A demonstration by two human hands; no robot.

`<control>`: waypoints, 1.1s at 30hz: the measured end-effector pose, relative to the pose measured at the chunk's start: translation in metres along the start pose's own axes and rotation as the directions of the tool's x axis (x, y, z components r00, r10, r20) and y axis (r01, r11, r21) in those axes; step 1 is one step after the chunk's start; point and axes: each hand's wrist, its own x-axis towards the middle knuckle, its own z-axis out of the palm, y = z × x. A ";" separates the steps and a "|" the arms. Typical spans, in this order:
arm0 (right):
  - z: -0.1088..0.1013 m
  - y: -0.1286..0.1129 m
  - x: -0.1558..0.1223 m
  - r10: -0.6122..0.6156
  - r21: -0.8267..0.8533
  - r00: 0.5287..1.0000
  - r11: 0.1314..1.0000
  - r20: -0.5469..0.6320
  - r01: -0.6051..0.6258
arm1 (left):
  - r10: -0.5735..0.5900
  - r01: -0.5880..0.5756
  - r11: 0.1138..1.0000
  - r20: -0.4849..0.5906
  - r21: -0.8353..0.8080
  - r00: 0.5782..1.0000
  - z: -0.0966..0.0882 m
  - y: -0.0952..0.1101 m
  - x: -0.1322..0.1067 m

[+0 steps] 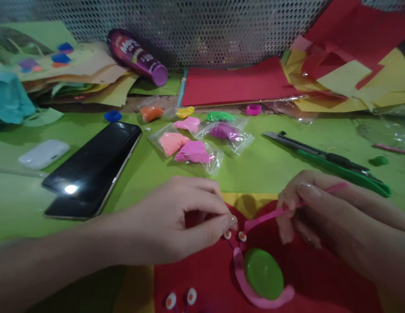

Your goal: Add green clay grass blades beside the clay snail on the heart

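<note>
My left hand [189, 217] is in a pinch right beside the eyes of a clay snail; whatever lies between its fingertips is hidden. The snail has a pink curved body [243, 278], a round green shell [263, 274] and two white eyes [242, 236] with orange centres on thin stalks. It lies on red heart-shaped paper [202, 274]. A thin pink modelling tool [270, 215] is gripped in my right hand [333, 217], its flat tip just above the right eye. Nearer to me, a second pair of white and orange eyes [191, 296] shows at the bottom edge.
Small bags of coloured clay [193, 152] lie beyond my hands. On the left are a black phone [94, 165] and a white case [44, 154]. A green utility knife [333, 161] with its blade out lies at the right. Paper sheets [235, 81] and a purple can [137, 56] line the back.
</note>
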 end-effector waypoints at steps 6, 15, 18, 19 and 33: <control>-0.002 0.006 -0.003 -0.002 0.002 1.000 1.000 -0.005 0.002 | -0.017 0.017 1.000 0.005 -0.002 1.000 0.001 0.000 -0.003; -0.002 0.004 -0.003 0.019 -0.036 0.999 0.999 -0.036 -0.021 | -0.050 0.049 0.999 0.045 0.024 0.998 0.000 0.001 0.000; -0.002 0.002 -0.005 0.053 -0.017 0.998 0.998 -0.026 -0.054 | -0.044 0.043 0.999 0.041 0.018 0.998 0.000 0.001 -0.001; -0.002 0.001 -0.005 0.062 -0.016 0.998 0.998 -0.028 -0.063 | -0.043 0.042 0.999 0.040 0.018 0.998 0.001 0.001 -0.001; 0.000 -0.003 -0.007 0.067 -0.020 0.997 0.997 -0.049 -0.068 | -0.037 0.036 0.999 0.022 0.016 0.999 0.003 0.001 -0.001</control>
